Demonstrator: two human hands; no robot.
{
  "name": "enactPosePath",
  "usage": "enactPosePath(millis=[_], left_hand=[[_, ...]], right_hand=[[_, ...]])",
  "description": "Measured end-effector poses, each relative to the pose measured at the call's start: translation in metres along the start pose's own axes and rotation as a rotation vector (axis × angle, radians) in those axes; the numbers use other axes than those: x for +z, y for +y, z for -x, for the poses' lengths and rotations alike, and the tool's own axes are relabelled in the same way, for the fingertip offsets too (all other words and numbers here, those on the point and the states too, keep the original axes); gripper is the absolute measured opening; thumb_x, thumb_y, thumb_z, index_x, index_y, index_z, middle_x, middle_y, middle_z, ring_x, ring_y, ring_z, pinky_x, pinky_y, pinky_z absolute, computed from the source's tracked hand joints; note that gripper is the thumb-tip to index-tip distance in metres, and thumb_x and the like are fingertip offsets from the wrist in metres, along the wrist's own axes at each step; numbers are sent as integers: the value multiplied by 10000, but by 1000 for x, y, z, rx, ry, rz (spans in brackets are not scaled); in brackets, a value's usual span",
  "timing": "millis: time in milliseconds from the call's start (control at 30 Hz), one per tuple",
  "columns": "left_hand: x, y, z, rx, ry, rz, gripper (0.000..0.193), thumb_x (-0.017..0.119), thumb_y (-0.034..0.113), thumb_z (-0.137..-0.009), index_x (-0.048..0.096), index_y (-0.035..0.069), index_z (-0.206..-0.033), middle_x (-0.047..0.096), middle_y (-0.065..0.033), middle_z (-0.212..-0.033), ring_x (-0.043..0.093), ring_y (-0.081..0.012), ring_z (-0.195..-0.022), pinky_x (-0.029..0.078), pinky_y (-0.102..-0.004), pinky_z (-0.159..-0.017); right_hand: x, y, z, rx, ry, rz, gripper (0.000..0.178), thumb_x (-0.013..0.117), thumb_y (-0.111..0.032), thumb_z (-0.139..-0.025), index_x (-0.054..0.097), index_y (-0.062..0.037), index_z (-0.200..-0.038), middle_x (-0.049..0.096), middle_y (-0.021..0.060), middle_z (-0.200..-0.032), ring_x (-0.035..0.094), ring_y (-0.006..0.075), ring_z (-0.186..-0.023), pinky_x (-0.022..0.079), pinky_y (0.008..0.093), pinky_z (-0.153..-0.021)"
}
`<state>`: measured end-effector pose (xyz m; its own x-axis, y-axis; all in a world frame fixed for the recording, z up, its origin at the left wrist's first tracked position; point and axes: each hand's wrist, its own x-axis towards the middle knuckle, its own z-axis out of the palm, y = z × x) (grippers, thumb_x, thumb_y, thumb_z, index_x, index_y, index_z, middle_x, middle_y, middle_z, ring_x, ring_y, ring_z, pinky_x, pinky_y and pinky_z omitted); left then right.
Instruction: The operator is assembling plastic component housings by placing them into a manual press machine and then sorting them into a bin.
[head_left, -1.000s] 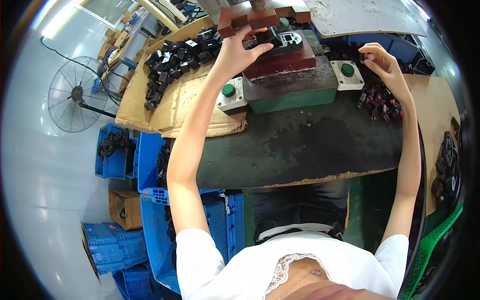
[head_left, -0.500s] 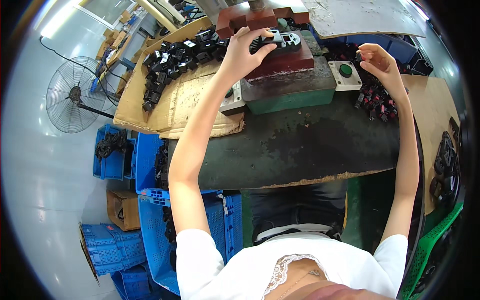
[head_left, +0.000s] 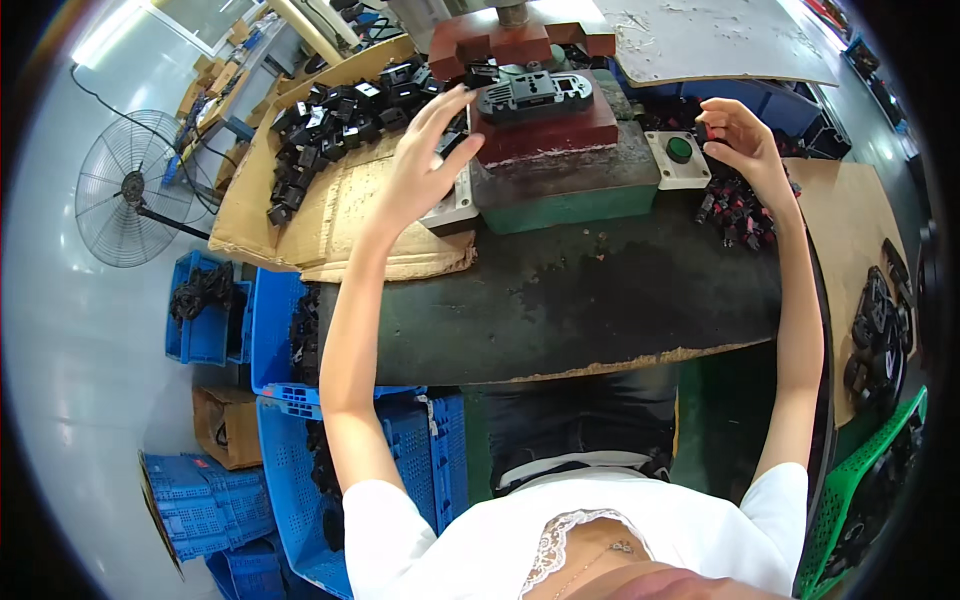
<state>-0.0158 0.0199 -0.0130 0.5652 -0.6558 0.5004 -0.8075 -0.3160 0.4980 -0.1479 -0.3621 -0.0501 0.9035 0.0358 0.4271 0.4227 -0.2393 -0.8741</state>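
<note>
My left hand [head_left: 422, 170] is raised beside the press, its fingers apart and nothing between them. Just right of its fingertips, an elongated grey-and-black plastic housing [head_left: 535, 97] lies flat on the red-brown lower block [head_left: 560, 132] of the press. My right hand [head_left: 748, 155] hovers above the pile of small parts, its fingers curled towards the thumb. A small black-and-red part [head_left: 711, 132] shows between these fingertips, mostly covered. Below and left of that hand is a green push button [head_left: 679, 150] on a pale plate. The upper press block [head_left: 490, 40] hangs behind the housing.
An open cardboard box [head_left: 330, 235] with several black square parts stands left of the press. Small black-and-red parts [head_left: 740, 215] lie at the right. Blue crates [head_left: 285, 470] stand at the lower left, a green basket [head_left: 850, 480] at the lower right. A fan [head_left: 132, 187] stands far left.
My left hand has let go of the housing and drawn back left and down. The housing stays on the block. My right hand remains near the button, little changed.
</note>
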Motion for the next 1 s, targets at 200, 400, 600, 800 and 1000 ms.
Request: enactPosePath(millis=[200,400,600,800,1000], left_hand=[[-3,-31,53,-43,-5,-170,402,692,169,-780,561,26,-1132,527,-151,-1196,571,-300,-1013,449,-376,-855],[0,-22,56,-88,164,12,259,712,52,-742,530,-13,-915,527,-111,-967,611,-225,-741,493,-321,-641],[3,-25,57,-41,167,-72,200,709,51,-724,521,-11,-751,517,-100,-790,557,-222,-633,439,-336,-561],[-2,-15,55,-33,154,-159,182,704,53,-715,535,-12,-722,527,-101,-743,538,-245,-614,435,-357,-598],[0,-19,56,-38,200,-123,116,680,69,-745,591,4,-782,583,-112,-752,570,-271,-662,451,-359,-621]], right_hand=[[23,-13,-11,-19,19,-106,500,655,90,-718,514,-31,-1182,560,15,-1063,500,84,-1006,380,216,-887],[59,-44,-57,-57,-63,159,261,626,-16,-846,549,-36,-1095,592,9,-996,523,59,-930,421,211,-853],[100,-38,-104,-59,-74,550,198,617,-44,-853,597,13,-1042,654,66,-983,592,125,-957,473,284,-864],[97,-21,-111,-319,-122,500,170,616,-75,-854,628,35,-983,672,79,-969,622,140,-799,483,268,-777],[98,-36,-103,-321,-130,686,177,613,-75,-853,628,8,-1008,671,92,-967,603,142,-746,476,259,-723]])
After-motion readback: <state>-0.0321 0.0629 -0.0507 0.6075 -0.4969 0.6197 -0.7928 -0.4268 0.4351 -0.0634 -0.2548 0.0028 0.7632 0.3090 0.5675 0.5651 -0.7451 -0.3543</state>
